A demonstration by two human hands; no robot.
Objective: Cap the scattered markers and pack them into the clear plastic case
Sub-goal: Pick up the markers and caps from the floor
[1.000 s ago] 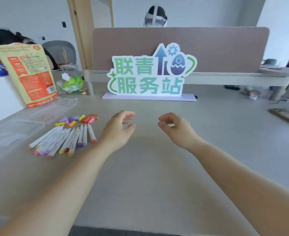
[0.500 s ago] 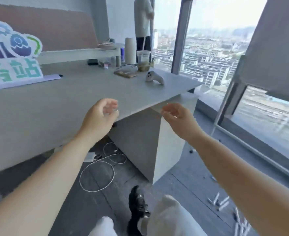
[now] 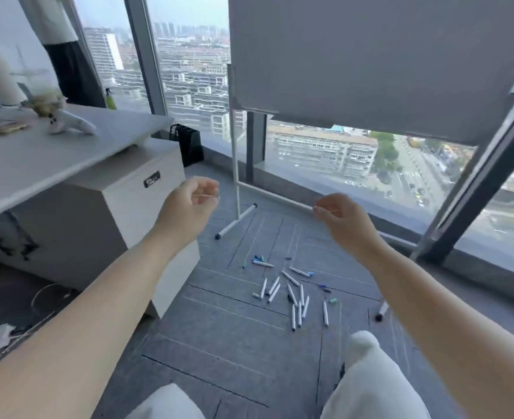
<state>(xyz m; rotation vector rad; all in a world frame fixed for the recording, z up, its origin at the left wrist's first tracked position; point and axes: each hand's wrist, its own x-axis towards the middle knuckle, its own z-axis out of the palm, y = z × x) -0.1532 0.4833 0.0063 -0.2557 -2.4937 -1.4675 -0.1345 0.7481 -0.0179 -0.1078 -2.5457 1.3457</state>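
Left hand (image 3: 189, 204): loosely curled, held nothing.
Right hand (image 3: 342, 217): likewise, empty.
Markers (image 3: 292, 293): lay scattered, floor (image 3: 234, 343), 6 o'clock.

Open floor (image 3: 234, 343) surrounds the markers (image 3: 292, 294); the cabinet (image 3: 113, 213) stands left, a wheeled leg (image 3: 236, 221) behind, knees (image 3: 367, 364) nearer.

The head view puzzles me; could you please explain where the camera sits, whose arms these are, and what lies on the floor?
The camera is worn on a person's head and looks down, so the bare arms are their own. The left hand and right hand hang in the air, fingers loosely curled, holding nothing. On the grey floor lie the scattered markers with a few loose caps. A white desk stands at the left. The clear case is not in view.
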